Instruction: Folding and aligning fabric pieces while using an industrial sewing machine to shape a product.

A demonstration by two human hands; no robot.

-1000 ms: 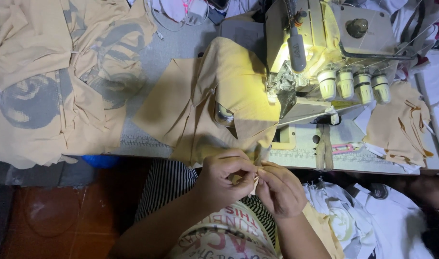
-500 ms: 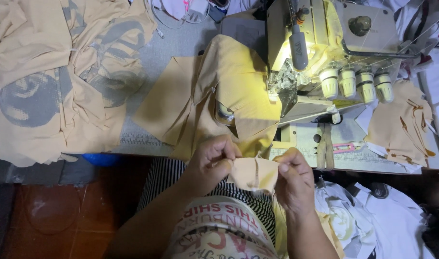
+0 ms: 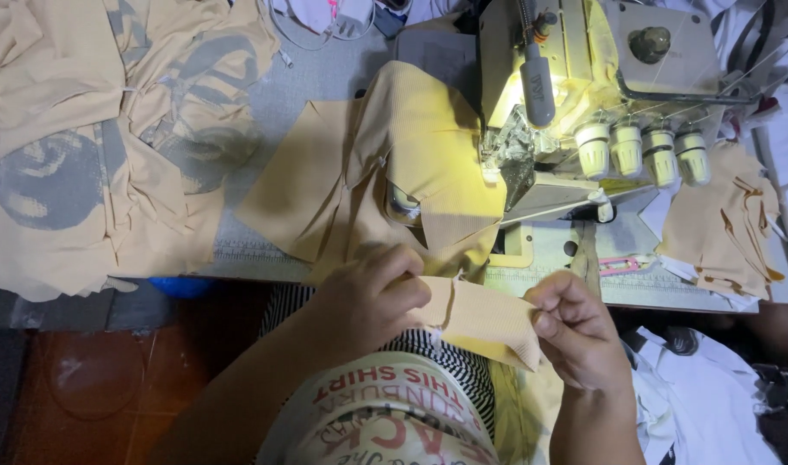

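Both your hands pinch a small ribbed tan strip (image 3: 484,320) above your lap, left hand (image 3: 372,297) gripping one end, right hand (image 3: 575,331) the other. Before you, the grey table (image 3: 312,82) carries the lit sewing machine (image 3: 575,95), tan fabric (image 3: 403,172) under it, and printed tan pieces (image 3: 93,138) piled left.

Left hand (image 3: 368,297) covers the near end of the ribbed strip (image 3: 484,319); its fingertips are hidden. The printed fabric pile (image 3: 84,164), at nine o'clock, is cut by the frame edge. The sewing machine (image 3: 583,95) needle is indistinct in glare.

Sewing machine (image 3: 583,103) blocks right; fabric pile (image 3: 84,155) left (grey table strip (image 3: 325,77) between free).
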